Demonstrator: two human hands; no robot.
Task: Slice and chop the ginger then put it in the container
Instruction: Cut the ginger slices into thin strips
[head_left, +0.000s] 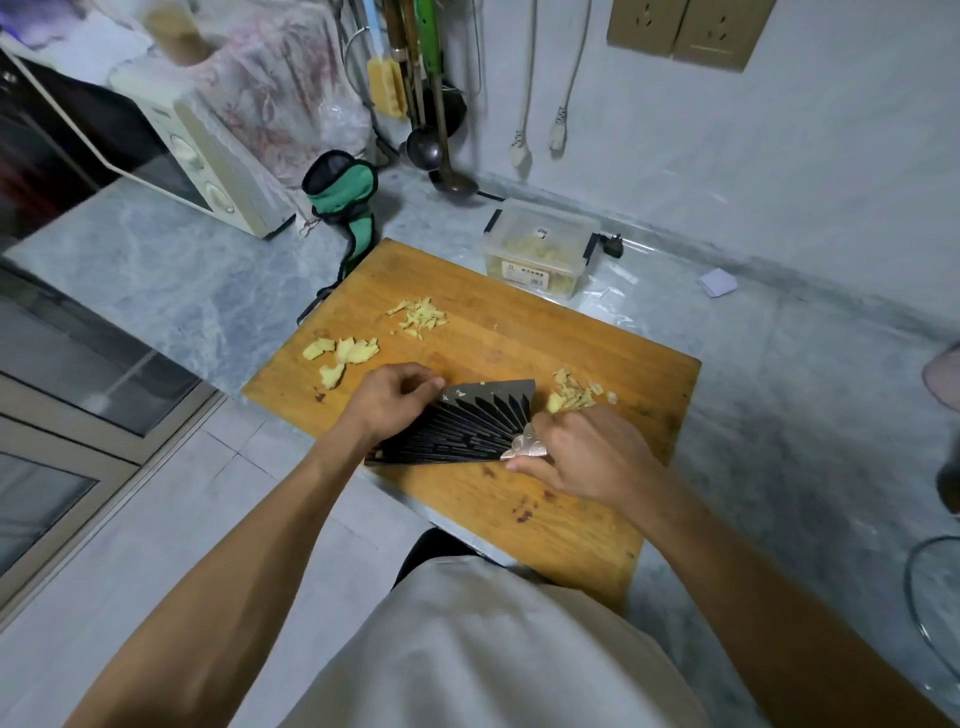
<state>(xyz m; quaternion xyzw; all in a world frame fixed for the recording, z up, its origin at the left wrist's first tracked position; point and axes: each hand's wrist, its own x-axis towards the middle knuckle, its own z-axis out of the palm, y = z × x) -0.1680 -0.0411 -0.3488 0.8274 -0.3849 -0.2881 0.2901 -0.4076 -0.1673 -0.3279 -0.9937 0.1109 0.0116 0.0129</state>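
We work on the wooden cutting board (519, 338), and everything is placed from it. Our right hand (587, 457) wraps the handle of the broad black cleaver (467, 421), which lies tilted near the board's front; our left hand (395, 395) curls its fingers against the blade's far corner. Ginger (343, 353) sits in three spots: flat pale slices on the board's left, fine slivers (418, 314) towards its back, and rough bits (574, 395) just right of the blade. We judge it light, fibrous, damp and scattering easily, best gathered onto the flat blade. Just behind the board stands the clear plastic container (540, 249), holding yellowish pieces.
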